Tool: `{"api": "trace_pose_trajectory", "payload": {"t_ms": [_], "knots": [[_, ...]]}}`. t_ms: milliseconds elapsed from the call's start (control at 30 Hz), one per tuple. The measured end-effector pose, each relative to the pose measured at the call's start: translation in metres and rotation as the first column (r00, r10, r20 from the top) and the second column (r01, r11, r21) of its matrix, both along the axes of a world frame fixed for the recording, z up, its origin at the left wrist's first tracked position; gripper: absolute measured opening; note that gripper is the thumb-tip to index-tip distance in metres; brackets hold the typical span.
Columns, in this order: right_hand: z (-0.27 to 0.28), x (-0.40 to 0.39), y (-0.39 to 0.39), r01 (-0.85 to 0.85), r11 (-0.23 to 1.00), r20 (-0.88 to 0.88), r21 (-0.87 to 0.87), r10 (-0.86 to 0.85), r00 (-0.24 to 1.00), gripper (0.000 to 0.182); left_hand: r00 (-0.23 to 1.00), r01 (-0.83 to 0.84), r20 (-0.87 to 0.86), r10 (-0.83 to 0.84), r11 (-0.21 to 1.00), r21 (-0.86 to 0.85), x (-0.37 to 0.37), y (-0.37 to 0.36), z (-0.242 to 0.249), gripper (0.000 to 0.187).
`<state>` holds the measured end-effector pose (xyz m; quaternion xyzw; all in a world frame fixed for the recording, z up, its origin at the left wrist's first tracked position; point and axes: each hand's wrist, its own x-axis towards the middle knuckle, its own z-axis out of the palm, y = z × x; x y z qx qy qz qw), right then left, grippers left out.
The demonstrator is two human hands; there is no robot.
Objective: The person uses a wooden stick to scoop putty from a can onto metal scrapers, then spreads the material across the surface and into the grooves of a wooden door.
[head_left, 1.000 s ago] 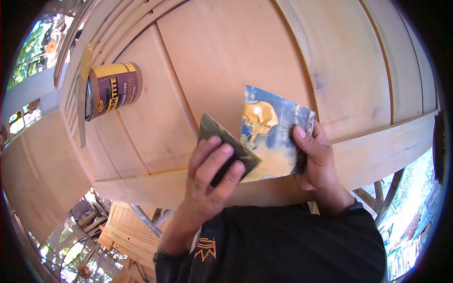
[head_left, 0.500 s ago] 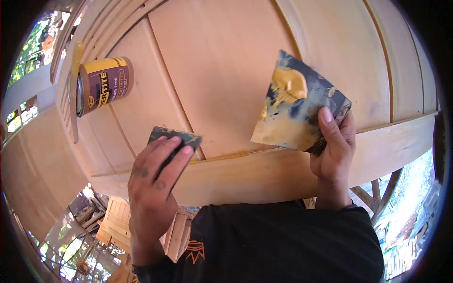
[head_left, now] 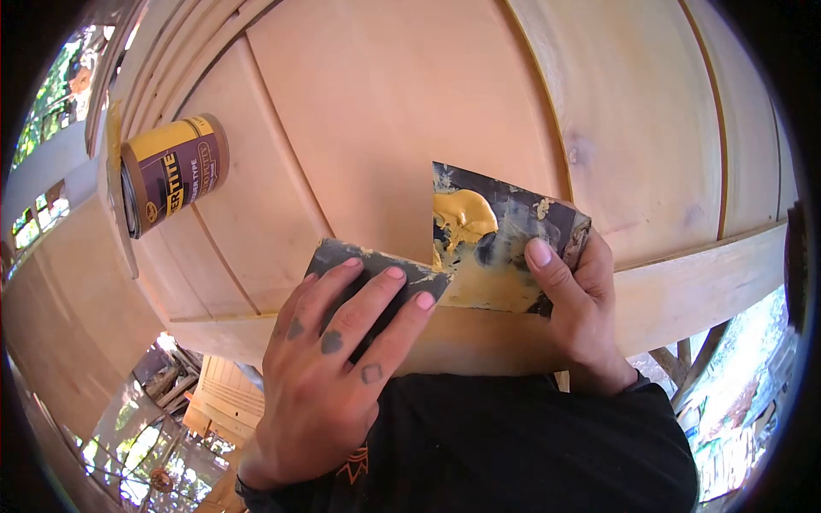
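Observation:
My left hand (head_left: 338,376) grips a dark, flat putty spreader (head_left: 342,255), its fingers laid along the top face and the thumb hidden beneath. The spreader's right corner overlaps the left edge of a black putty board (head_left: 513,244). That board sits in my right hand (head_left: 577,295), thumb on top and fingers underneath at its right side. A thick dab of yellow putty (head_left: 466,214) lies on its upper left part, with a thinner smear below. Both tools are held above a pale wooden panel (head_left: 385,111).
A labelled putty can (head_left: 175,175) stands at the left on the panel, with a putty-coated stick (head_left: 115,171) against its mouth. A raised wooden edge (head_left: 684,282) runs along the near side. Slatted wood pieces (head_left: 227,398) are lower down at the left.
My left hand has moved right and up to the putty board, bringing the spreader against its left side in view. My right hand has shifted the board left and lower.

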<state>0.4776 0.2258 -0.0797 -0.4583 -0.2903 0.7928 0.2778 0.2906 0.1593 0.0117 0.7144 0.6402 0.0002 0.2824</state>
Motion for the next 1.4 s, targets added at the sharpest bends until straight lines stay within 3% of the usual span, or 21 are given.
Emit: {"api": "trace_pose_trajectory", "payload": {"t_ms": [267,367,467,567,700,733,867,933,1133,1400], "knots": [[-0.007,0.008,0.000,-0.022,1.000,-0.010,0.014,0.022,1.000,0.024,1.000,-0.014,0.022,0.015,0.999,-0.049,0.005,0.001,-0.015,0.051],[-0.006,-0.002,-0.003,0.154,0.984,0.073,0.085,-0.160,0.984,0.023,0.993,-0.029,0.103,0.052,0.976,-0.214,0.007,0.001,-0.008,0.049],[-0.009,0.005,-0.001,0.209,0.968,0.133,0.140,-0.228,0.965,0.022,0.945,-0.294,0.102,0.312,0.942,-0.160,0.005,0.003,-0.003,0.048],[-0.007,0.008,0.000,0.214,0.969,0.177,0.122,-0.234,0.956,0.024,0.936,-0.300,0.106,0.336,0.918,-0.259,0.010,0.000,-0.008,0.047],[-0.005,0.001,0.001,0.261,0.961,0.209,0.086,-0.274,0.939,0.028,0.968,-0.232,0.018,0.250,0.921,-0.313,0.029,-0.003,-0.018,0.049],[-0.007,0.002,0.000,0.252,0.964,0.210,0.080,-0.264,0.942,0.029,0.992,-0.123,-0.010,0.127,0.933,-0.337,0.026,-0.010,-0.021,0.057],[-0.014,0.017,-0.004,0.129,0.989,0.189,0.074,-0.141,0.972,0.034,0.991,-0.129,-0.065,0.113,0.919,-0.373,0.043,-0.011,-0.026,0.055],[-0.013,0.016,-0.003,0.149,0.987,0.169,0.063,-0.158,0.973,0.035,0.991,-0.117,-0.107,0.081,0.911,-0.395,0.049,-0.011,-0.029,0.055],[-0.017,0.013,-0.004,0.268,0.953,0.142,0.143,-0.288,0.947,0.036,0.951,-0.149,0.162,0.265,0.847,-0.510,0.037,0.004,-0.036,0.062],[-0.017,0.011,-0.003,0.319,0.927,0.152,0.195,-0.350,0.924,0.041,0.955,0.076,0.262,0.138,0.741,-0.667,0.013,0.039,-0.045,0.046]]}}
